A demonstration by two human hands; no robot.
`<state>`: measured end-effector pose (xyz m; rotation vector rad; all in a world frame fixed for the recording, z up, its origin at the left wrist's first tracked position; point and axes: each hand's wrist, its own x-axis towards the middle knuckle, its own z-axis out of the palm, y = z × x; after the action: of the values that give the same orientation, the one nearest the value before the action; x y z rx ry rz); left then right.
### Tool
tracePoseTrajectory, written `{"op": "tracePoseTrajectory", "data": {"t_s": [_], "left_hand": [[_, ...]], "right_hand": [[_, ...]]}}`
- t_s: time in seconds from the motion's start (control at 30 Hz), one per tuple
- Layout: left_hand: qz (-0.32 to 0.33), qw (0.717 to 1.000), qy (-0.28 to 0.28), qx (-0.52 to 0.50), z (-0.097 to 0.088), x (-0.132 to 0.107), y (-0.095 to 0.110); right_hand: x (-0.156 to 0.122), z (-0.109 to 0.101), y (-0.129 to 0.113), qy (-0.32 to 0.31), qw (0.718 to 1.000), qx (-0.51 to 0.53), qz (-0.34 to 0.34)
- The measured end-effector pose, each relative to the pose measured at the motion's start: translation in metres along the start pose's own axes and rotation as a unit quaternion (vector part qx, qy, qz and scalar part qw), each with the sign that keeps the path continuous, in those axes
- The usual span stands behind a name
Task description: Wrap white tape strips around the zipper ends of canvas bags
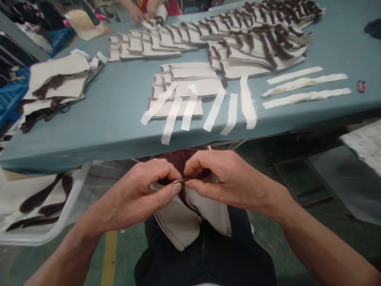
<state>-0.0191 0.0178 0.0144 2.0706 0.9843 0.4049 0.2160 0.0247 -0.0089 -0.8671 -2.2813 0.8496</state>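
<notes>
Over the lap hangs a cream-and-brown leather piece (178,222), with two pale flaps pointing down and a dark brown inner side showing at the top. My left hand (149,188) pinches its upper edge between thumb and forefinger. Close beside it, my right hand (218,178) pinches the same edge, also thumb against forefinger. The fingertips nearly meet at the seam, where a small pale bit shows by the left thumb. Anything tiny inside either pinch is hidden. Just beyond the hands, white strips (172,121) hang over the front edge of the blue-covered table (104,131).
Overlapping rows of similar cream-and-brown pieces (166,39) run across the table. Cream strips (306,97) lie at the right near a small pink object (362,86). A white bin (44,238) with dark pieces stands lower left. Across the table, another person's hands (137,15) handle something pale.
</notes>
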Motion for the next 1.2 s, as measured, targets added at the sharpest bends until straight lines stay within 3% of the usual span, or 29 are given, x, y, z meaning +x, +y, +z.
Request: {"op": "tracePoseTrajectory", "data": {"t_s": [0.2,0.43,0.6,0.7,0.83,0.97,1.2], "left_hand": [[0.001,0.999,0.011,-0.031,0.000,0.003,-0.002],[-0.019,0.998,0.005,-0.057,0.002,0.001,-0.010],[-0.045,0.997,0.002,-0.056,0.003,-0.001,-0.008],[-0.047,0.998,0.000,-0.051,0.005,-0.003,-0.007],[-0.053,0.997,-0.018,-0.051,0.008,-0.004,-0.009],[-0.058,0.995,-0.031,-0.071,0.013,-0.003,-0.013],[-0.055,0.996,0.040,-0.059,0.018,-0.002,-0.022]], "right_hand": [[0.000,-0.005,-0.002,0.069,0.982,-0.127,-0.119],[0.003,-0.003,-0.004,0.043,0.942,-0.291,-0.159],[0.008,0.007,-0.004,0.094,0.935,-0.289,-0.184],[0.009,0.013,-0.002,0.093,0.945,-0.261,-0.170],[0.008,0.018,0.003,0.045,0.965,-0.227,-0.126],[0.008,0.017,0.005,0.005,0.991,-0.120,-0.051],[0.021,0.011,0.001,-0.051,0.996,-0.001,0.071]]}}
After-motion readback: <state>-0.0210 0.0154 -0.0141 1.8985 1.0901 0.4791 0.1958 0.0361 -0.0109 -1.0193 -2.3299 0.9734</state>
